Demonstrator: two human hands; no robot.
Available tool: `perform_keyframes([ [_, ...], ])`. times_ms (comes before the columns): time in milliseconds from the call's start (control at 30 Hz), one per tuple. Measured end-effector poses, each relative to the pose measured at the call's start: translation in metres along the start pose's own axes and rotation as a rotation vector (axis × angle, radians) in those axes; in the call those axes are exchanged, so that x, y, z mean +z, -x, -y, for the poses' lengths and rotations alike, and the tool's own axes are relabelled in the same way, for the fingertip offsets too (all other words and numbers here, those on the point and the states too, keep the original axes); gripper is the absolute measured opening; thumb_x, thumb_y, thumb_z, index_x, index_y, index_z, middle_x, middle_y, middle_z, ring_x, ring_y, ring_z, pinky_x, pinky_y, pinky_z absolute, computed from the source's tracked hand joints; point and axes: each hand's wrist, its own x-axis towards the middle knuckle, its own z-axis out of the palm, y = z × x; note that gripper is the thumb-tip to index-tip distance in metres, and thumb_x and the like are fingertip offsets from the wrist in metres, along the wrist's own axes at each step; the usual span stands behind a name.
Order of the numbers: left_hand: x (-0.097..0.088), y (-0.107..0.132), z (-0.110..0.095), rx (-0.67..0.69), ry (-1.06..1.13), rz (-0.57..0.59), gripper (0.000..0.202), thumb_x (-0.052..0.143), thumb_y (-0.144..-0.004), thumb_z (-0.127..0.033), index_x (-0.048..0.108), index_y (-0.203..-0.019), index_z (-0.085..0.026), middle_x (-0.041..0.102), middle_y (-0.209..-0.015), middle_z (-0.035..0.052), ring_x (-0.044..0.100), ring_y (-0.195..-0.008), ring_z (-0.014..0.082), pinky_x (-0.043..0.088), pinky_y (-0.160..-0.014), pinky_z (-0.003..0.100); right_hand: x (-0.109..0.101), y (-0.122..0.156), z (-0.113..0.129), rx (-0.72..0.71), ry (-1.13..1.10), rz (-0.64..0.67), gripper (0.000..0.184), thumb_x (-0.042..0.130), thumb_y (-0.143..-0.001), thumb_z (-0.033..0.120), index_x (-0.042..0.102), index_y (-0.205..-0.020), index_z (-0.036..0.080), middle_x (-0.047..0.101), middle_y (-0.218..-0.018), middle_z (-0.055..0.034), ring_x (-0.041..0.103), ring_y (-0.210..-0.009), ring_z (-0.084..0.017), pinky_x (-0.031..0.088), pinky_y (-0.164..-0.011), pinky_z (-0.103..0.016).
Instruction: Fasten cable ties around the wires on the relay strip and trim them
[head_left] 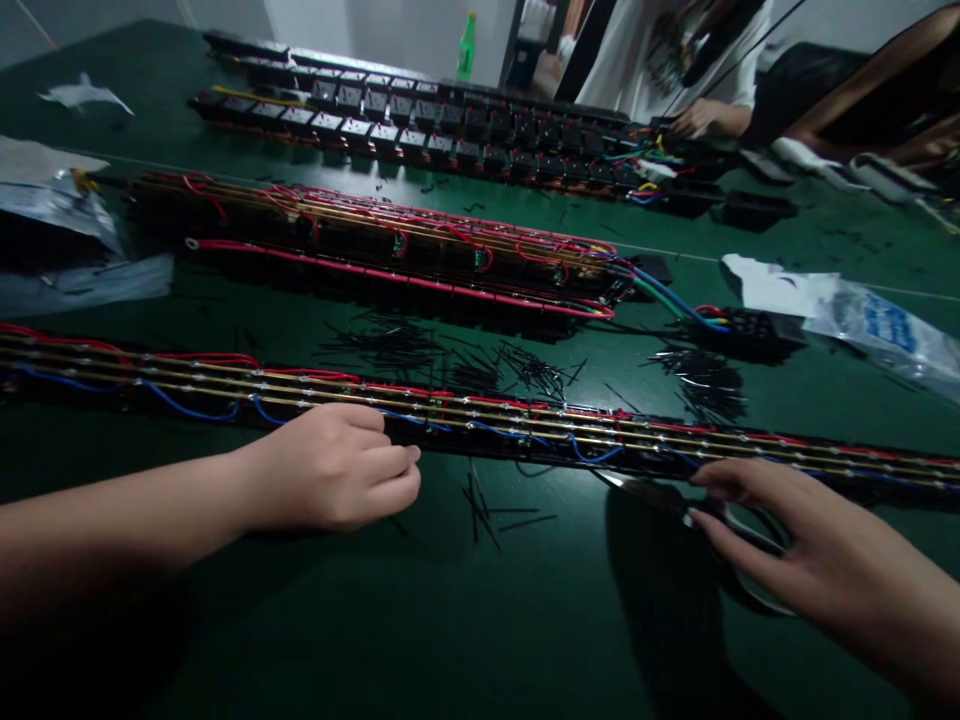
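Note:
A long black strip with brass rods and red and blue wires runs across the table in front of me. At its near edge, my left hand is closed, fingers curled in; anything inside them is hidden. To the right, a pair of scissors lies low by the strip, blades pointing left. My right hand has thumb and fingers on either side of the scissors near the pivot, gripping them. A few loose black cable ties are scattered between my hands.
Piles of black cable ties lie beyond the strip. Farther back are a red-wired assembly and rows of black modules. Plastic bags lie at both sides. A green bottle and a co-worker's hand are at the far side.

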Motion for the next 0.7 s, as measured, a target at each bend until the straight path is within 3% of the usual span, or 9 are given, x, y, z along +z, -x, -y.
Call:
perform_keyframes([
  [200, 0.0, 0.0, 0.0, -0.01, 0.021, -0.001, 0.015, 0.055, -0.095, -0.013, 0.068, -0.088, -0.015, 0.077, -0.087, 0.0034, 0.064, -0.062, 0.0124, 0.051, -0.06, 0.029, -0.009, 0.007, -0.013, 0.141, -0.035, 0.076, 0.035, 0.062, -0.073, 0.04, 0.065, -0.101, 0.019, 0.073, -0.108, -0.0206, 0.07, -0.101, -0.037, 0.055, -0.092, -0.054],
  [400, -0.001, -0.001, -0.002, -0.012, -0.007, -0.009, 0.014, 0.057, -0.094, -0.013, 0.068, -0.086, -0.015, 0.077, -0.085, 0.0029, 0.062, -0.06, 0.0117, 0.05, -0.058, 0.027, -0.007, 0.014, -0.022, 0.209, -0.156, 0.096, 0.017, 0.065, -0.079, 0.036, 0.068, -0.09, 0.024, 0.075, -0.095, -0.0153, 0.073, -0.088, -0.03, 0.059, -0.078, -0.042],
  [533, -0.002, -0.002, -0.002, -0.009, -0.006, -0.008, 0.016, 0.055, -0.095, -0.013, 0.067, -0.086, -0.015, 0.077, -0.087, 0.0019, 0.063, -0.061, 0.0114, 0.05, -0.059, 0.027, -0.005, 0.02, -0.029, 0.152, -0.229, 0.09, 0.012, 0.069, -0.082, 0.039, 0.069, -0.087, 0.029, 0.075, -0.094, -0.0138, 0.074, -0.087, -0.029, 0.059, -0.077, -0.04],
  [700, -0.001, -0.001, -0.004, -0.025, 0.034, -0.021, 0.012, 0.057, -0.093, -0.012, 0.067, -0.088, -0.014, 0.076, -0.087, 0.003, 0.064, -0.063, 0.0119, 0.05, -0.06, 0.028, -0.001, 0.02, -0.03, 0.233, -0.266, 0.052, 0.01, 0.064, -0.084, 0.035, 0.07, -0.087, 0.027, 0.075, -0.089, -0.0122, 0.073, -0.08, -0.026, 0.058, -0.071, -0.037],
])
